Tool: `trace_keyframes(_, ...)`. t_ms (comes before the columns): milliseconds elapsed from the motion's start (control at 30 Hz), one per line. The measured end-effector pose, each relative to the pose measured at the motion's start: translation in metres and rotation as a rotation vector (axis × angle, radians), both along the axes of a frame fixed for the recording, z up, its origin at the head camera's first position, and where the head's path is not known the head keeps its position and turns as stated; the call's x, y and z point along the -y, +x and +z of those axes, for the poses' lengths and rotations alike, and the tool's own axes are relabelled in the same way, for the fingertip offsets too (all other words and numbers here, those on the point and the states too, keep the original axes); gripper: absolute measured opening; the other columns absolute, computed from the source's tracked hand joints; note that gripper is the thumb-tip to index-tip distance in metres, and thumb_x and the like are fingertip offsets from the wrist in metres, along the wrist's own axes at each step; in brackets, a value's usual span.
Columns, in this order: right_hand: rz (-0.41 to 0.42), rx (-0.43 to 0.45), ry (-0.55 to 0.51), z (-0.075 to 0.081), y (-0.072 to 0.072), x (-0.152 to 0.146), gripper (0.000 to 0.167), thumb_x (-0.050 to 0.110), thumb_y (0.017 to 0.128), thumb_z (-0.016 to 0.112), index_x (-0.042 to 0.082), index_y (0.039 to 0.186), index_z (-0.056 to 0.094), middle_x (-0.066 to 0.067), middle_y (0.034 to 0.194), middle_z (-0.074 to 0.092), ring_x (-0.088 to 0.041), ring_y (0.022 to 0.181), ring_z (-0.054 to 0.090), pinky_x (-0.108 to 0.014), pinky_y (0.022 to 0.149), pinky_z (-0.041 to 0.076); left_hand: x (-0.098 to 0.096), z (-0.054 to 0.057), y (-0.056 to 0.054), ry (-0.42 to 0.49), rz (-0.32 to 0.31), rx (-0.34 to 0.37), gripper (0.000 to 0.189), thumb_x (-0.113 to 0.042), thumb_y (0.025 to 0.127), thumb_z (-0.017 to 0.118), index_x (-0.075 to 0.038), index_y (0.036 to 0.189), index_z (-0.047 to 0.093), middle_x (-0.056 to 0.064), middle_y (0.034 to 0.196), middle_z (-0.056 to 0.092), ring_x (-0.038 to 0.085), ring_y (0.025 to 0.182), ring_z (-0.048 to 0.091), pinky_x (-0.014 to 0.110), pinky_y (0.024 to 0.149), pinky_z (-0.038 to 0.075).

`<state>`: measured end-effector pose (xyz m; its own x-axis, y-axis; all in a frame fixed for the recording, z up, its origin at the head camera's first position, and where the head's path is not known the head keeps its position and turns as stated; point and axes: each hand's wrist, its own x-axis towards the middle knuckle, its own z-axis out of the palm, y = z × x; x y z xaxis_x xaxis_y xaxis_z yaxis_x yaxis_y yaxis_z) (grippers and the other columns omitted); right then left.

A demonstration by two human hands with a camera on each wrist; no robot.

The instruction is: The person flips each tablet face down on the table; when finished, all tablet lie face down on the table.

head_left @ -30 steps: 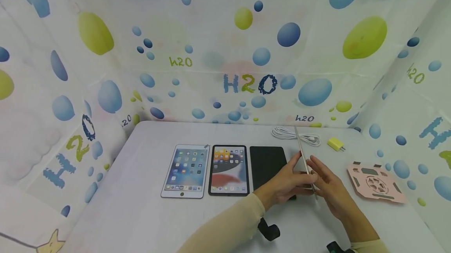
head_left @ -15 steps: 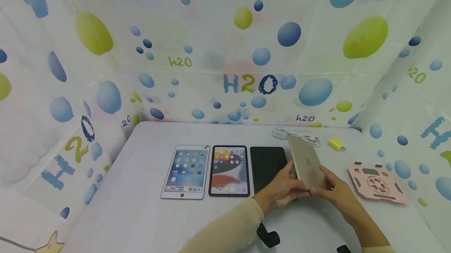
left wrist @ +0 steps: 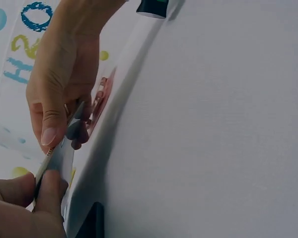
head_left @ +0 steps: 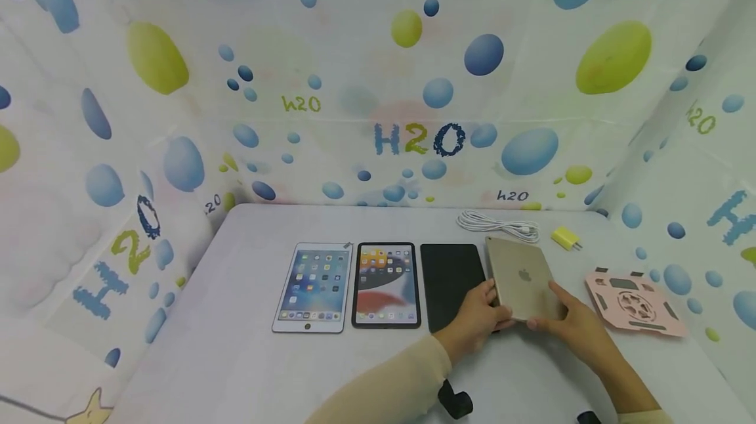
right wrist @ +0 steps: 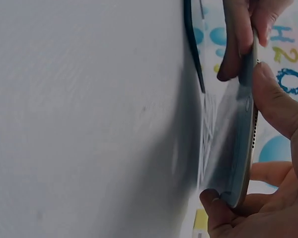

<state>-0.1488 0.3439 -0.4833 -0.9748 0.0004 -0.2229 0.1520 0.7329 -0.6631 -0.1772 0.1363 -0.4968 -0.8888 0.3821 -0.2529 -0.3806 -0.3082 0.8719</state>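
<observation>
Your left hand (head_left: 474, 320) and right hand (head_left: 574, 329) grip a gold iPad (head_left: 522, 273), lower right of the head view.

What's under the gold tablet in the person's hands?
Under the gold tablet, the right wrist view shows white tabletop, and fingers of the left hand and right hand at its screen side. From the head view, the tablet itself covers whatever lies directly beneath it.

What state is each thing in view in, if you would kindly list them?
Gold iPad: raised, tilted, back showing, gripped by left hand and right hand.
White-framed tablet: face up, screen lit.
Black-framed tablet: face up, screen lit.
Black tablet-sized slab: flat, dark.
White cable: coiled.
Yellow charger: unplugged, prongs exposed.
Pink stand-like plate: lying flat.
</observation>
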Motion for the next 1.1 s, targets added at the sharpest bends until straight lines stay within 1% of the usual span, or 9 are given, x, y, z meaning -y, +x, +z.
trace_keyframes(167,0.033,-0.058,0.113,-0.006,0.001,-0.002,0.116,0.057,0.080,0.080,-0.014,0.154,0.025,-0.045,0.151,0.027,-0.063,0.138,0.029,-0.072,0.108,0.033,-0.004,-0.005,0.006,-0.127,0.085,-0.031,0.055,0.018,0.084,0.064,0.005,0.137,0.056,0.015,0.123,0.070,0.027,0.104,0.071,0.040,0.088,0.060)
trace_keyframes(300,0.068,-0.134,0.207,-0.008,0.001,-0.005,0.116,0.060,0.078,0.080,-0.018,0.149,0.032,-0.045,0.145,0.036,-0.062,0.132,0.040,-0.070,0.101,0.041,-0.003,-0.004,0.007,-0.169,0.083,-0.042,0.048,0.017,0.083,0.062,0.010,0.131,0.059,0.017,0.115,0.072,0.027,0.106,0.070,0.040,0.091,0.059)
trace_keyframes(467,0.096,-0.170,0.255,-0.007,-0.001,-0.010,0.115,0.059,0.076,0.081,-0.021,0.145,0.035,-0.046,0.141,0.041,-0.062,0.127,0.044,-0.069,0.097,0.044,-0.003,0.001,0.009,-0.219,0.033,-0.071,0.052,0.013,0.084,0.062,0.011,0.136,0.056,0.021,0.122,0.069,0.028,0.112,0.069,0.040,0.091,0.059)
trace_keyframes(633,0.108,-0.190,0.254,-0.011,-0.004,-0.014,0.112,0.056,0.076,0.083,-0.023,0.142,0.037,-0.046,0.140,0.042,-0.062,0.127,0.044,-0.070,0.098,0.043,-0.006,0.009,0.013,-0.284,0.037,-0.090,0.053,0.006,0.083,0.067,0.007,0.136,0.059,0.018,0.135,0.064,0.024,0.120,0.062,0.041,0.099,0.055)
trace_keyframes(767,0.109,-0.189,0.280,-0.017,-0.006,-0.016,0.108,0.053,0.077,0.083,-0.023,0.140,0.040,-0.046,0.139,0.043,-0.062,0.128,0.044,-0.070,0.101,0.041,-0.006,0.012,0.014,-0.327,0.043,-0.101,0.054,0.001,0.083,0.070,0.004,0.136,0.061,0.010,0.117,0.068,0.015,0.096,0.064,0.034,0.092,0.055)
trace_keyframes(867,0.107,-0.180,0.305,-0.017,-0.006,-0.014,0.104,0.051,0.077,0.084,-0.022,0.139,0.042,-0.045,0.139,0.045,-0.061,0.128,0.044,-0.069,0.103,0.040,-0.006,0.013,0.014,-0.313,0.052,-0.088,0.054,-0.003,0.084,0.069,0.003,0.137,0.060,0.012,0.117,0.069,0.016,0.086,0.065,0.036,0.090,0.055)
trace_keyframes(967,0.114,-0.181,0.324,-0.015,-0.006,-0.012,0.102,0.050,0.077,0.084,-0.022,0.138,0.044,-0.044,0.137,0.047,-0.060,0.127,0.046,-0.068,0.102,0.041,-0.007,0.013,0.014,-0.291,0.065,-0.068,0.054,-0.006,0.085,0.068,0.002,0.138,0.059,0.019,0.135,0.063,0.025,0.100,0.069,0.045,0.097,0.054)
trace_keyframes(1033,0.121,-0.185,0.344,-0.015,-0.006,-0.011,0.099,0.049,0.078,0.084,-0.022,0.136,0.046,-0.045,0.136,0.048,-0.061,0.125,0.048,-0.068,0.101,0.043,-0.007,0.012,0.013,-0.278,0.064,-0.059,0.055,-0.007,0.086,0.067,0.001,0.140,0.059,0.020,0.135,0.063,0.028,0.104,0.069,0.048,0.098,0.054)
trace_keyframes(1100,0.131,-0.187,0.367,-0.016,-0.006,-0.010,0.098,0.049,0.078,0.084,-0.023,0.134,0.048,-0.045,0.135,0.048,-0.061,0.123,0.049,-0.069,0.099,0.044,-0.005,0.011,0.013,-0.259,0.054,-0.050,0.055,-0.006,0.086,0.067,0.000,0.141,0.058,0.018,0.131,0.065,0.026,0.103,0.069,0.046,0.097,0.055)
